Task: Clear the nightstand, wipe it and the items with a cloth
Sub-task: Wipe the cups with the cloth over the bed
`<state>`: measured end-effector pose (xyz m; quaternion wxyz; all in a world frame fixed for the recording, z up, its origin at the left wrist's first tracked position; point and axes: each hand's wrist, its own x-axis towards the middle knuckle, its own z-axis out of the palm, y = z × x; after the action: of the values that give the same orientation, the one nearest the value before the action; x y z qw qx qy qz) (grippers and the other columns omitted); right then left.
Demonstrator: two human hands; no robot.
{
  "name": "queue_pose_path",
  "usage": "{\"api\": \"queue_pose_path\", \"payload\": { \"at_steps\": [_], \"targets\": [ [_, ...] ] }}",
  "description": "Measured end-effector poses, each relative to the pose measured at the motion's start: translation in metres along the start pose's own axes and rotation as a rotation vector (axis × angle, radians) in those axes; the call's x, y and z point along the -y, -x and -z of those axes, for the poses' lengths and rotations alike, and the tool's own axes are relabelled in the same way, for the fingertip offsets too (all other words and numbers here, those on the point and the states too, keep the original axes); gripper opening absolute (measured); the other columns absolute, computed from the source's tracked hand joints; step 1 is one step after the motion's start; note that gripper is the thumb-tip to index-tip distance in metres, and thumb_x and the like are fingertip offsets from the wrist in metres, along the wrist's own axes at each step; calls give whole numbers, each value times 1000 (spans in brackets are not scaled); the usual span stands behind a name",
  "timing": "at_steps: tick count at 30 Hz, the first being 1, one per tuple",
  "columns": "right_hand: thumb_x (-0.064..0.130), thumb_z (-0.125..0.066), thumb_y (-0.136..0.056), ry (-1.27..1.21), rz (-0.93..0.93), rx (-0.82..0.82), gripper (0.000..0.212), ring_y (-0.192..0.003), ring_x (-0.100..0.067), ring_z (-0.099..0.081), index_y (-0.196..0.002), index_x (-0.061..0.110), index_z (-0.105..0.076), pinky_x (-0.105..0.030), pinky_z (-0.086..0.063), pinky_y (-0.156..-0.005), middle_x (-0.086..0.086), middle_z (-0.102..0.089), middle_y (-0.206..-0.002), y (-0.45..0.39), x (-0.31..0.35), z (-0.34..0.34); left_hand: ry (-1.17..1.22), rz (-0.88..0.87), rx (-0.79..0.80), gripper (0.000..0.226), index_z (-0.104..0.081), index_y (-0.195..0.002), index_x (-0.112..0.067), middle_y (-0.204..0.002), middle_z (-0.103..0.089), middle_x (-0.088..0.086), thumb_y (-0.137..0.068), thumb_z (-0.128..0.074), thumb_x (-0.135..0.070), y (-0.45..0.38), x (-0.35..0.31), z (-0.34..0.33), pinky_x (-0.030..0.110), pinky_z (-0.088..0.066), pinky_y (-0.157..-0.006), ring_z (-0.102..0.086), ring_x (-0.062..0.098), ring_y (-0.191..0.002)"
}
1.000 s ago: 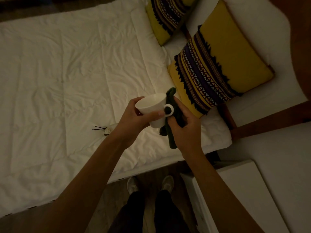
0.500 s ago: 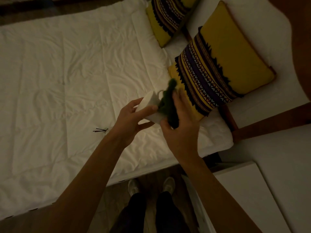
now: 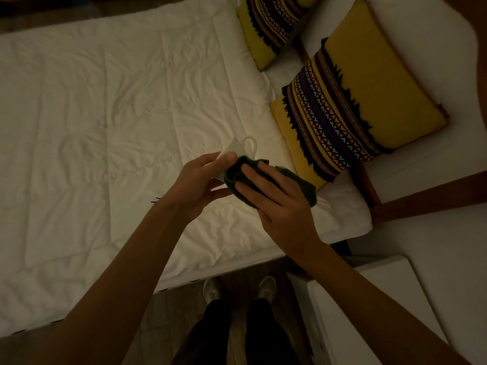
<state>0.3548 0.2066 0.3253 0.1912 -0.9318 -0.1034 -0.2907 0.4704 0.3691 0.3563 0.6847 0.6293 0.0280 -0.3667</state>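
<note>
Over the bed (image 3: 105, 127), hands (image 3: 200, 180) wipe mug (image 3: 237, 150).

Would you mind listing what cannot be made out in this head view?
- Mug: mostly hidden by the left hand and the cloth under the right hand.
- Nightstand: cut off by the bottom edge.
- Small dark item on the bed: hidden by the left wrist, too small to identify.
</note>
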Motion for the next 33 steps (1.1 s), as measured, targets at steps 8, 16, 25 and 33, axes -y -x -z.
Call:
{"api": "queue_pose_path", "payload": {
  "at_steps": [8, 16, 25, 33],
  "targets": [
    [1, -65, -95, 19, -46, -28, 43, -137, -27, -50, -135, 20, -65, -45, -49, -100, 0, -56, -146, -7, 3, -9, -23, 31, -11, 55, -73, -117, -20, -116, -74, 4, -77, -77, -58, -1, -1, -5, 31, -59, -82, -72, 20, -108],
    [-8, -60, -89, -696, -747, -33, 64, -128, -6, -57, -147, 17, -49, -30, -52, -103, 3, -59, -142, -2, 5, -7, 327, 41, -27, 42, -74, -109, -26, -118, -73, 6, -70, -82, -38, 11, 17, -17, 38, -60, -81, -71, 24, -109],
    [2, -55, -89, -1006, -1233, 111, 43, -100, -17, -71, -120, 29, -69, -38, -59, -91, 4, -76, -103, 2, 3, -4, -71, -238, -184, 60, -58, -126, -29, -119, -62, -3, -74, -86, -23, -3, 17, -35, 35, -62, -80, -65, 18, -110],
    [-3, -53, -91, -918, -1155, 283, 57, -89, 0, -69, -102, 51, -66, -14, -55, -73, 20, -74, -92, 28, -15, 1, -273, -278, -238, 73, -56, -125, -33, -119, -60, -9, -61, -90, -40, -12, 39, -10, 27, -59, -80, -62, 11, -109]
  ]
}}
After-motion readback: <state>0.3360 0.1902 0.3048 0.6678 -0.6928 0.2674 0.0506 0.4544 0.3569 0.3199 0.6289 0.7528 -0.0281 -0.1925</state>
